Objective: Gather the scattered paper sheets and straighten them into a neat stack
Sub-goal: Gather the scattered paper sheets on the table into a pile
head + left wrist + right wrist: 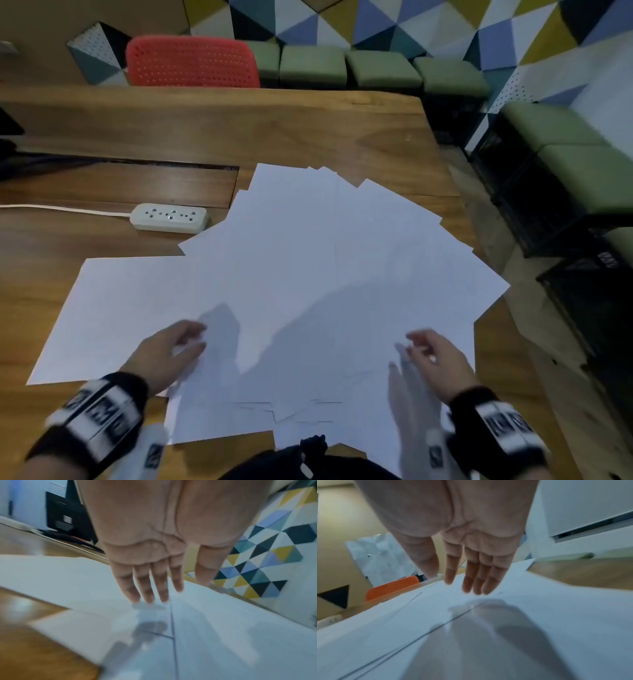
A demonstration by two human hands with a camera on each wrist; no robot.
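I judge I've barely begun: the paper sheets (308, 267) lie fanned across the frame's middle on the tabletop (239, 130), my left hand (168, 353) and right hand (435, 359) above them, fingers spread, holding nothing.

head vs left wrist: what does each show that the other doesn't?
Only head: the right hand, the white power strip, the red perforated chair back and the whole spread of white paper sheets.
Only left wrist: the left hand from the palm side, fingers straight above the paper.
Both: the left hand, overlapping sheets, the brown wooden table.
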